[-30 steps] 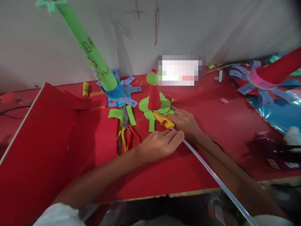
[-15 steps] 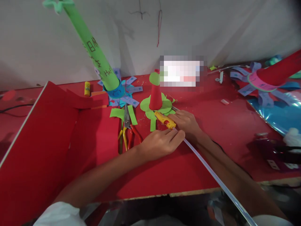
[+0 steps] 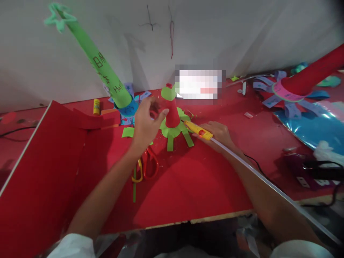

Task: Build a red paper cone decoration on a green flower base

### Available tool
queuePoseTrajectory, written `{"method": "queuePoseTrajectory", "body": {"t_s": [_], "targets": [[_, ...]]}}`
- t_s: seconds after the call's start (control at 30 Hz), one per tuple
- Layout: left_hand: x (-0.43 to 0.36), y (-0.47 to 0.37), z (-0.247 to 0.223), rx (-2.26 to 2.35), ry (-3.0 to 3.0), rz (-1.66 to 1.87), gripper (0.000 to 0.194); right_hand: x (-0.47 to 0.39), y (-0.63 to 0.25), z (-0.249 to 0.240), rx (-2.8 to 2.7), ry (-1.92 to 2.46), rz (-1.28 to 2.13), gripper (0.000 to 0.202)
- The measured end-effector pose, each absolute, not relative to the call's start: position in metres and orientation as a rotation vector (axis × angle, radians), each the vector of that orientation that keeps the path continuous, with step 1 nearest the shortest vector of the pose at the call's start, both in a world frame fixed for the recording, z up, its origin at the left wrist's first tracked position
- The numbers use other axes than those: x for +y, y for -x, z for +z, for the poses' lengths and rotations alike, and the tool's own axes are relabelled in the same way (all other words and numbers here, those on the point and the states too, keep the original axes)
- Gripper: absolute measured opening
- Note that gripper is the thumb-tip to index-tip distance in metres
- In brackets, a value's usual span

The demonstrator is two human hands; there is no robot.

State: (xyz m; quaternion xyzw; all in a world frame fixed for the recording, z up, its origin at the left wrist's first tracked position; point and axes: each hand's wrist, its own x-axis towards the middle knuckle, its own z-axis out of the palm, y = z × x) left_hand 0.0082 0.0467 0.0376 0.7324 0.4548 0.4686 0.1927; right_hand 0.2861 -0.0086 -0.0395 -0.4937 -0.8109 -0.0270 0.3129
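My right hand (image 3: 219,133) grips a yellow glue gun (image 3: 198,130), with a long clear glue stick (image 3: 249,165) running out of its back. The gun's nozzle points at the foot of a small red paper cone (image 3: 172,115). Green paper petals and strips (image 3: 170,142) spread around the cone's base, and a green paper piece (image 3: 168,94) sits near its top. To the cone's left, my left hand (image 3: 146,123) is raised with thumb and fingers apart, holding nothing I can see. Below it lie scissors (image 3: 151,165) with red and yellow handles, their blades hidden by the hand.
A tall green paper tube (image 3: 99,68) with writing leans at the back left, near a yellow glue stick tube (image 3: 96,106). Red board (image 3: 34,168) stands at the left. On the right are a red tube (image 3: 311,77) with purple strips and a shiny blue sheet (image 3: 298,129).
My left hand has left the glue stick by the gun and moved up and left, beside the cone. The gun has shifted slightly right, and the view has turned a little.
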Motion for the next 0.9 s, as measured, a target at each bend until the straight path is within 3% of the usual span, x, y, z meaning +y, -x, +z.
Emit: {"method": "queuePoseTrajectory", "body": {"t_s": [0.07, 0.17, 0.4, 0.63, 0.9], "targets": [[0.071, -0.005, 0.043, 1.091, -2.088, 1.045, 0.048, -0.008, -0.29, -0.039, -2.095, 1.337, -0.093, 0.049], [0.089, -0.004, 0.044, 0.933, -2.126, 0.819, 0.051, -0.006, -0.295, -0.041, -2.087, 1.354, -0.108, 0.051], [0.079, -0.017, 0.048, 1.025, -2.219, 0.87, 0.029, -0.005, -0.297, -0.043, -2.126, 1.388, -0.168, 0.052], [0.065, -0.021, 0.047, 1.31, -2.238, 1.075, 0.027, -0.004, -0.297, -0.043, -2.107, 1.397, -0.203, 0.052], [0.072, -0.005, 0.032, 1.165, -2.304, 0.838, 0.058, -0.004, -0.299, -0.042, -2.1, 1.401, -0.167, 0.051]]}}
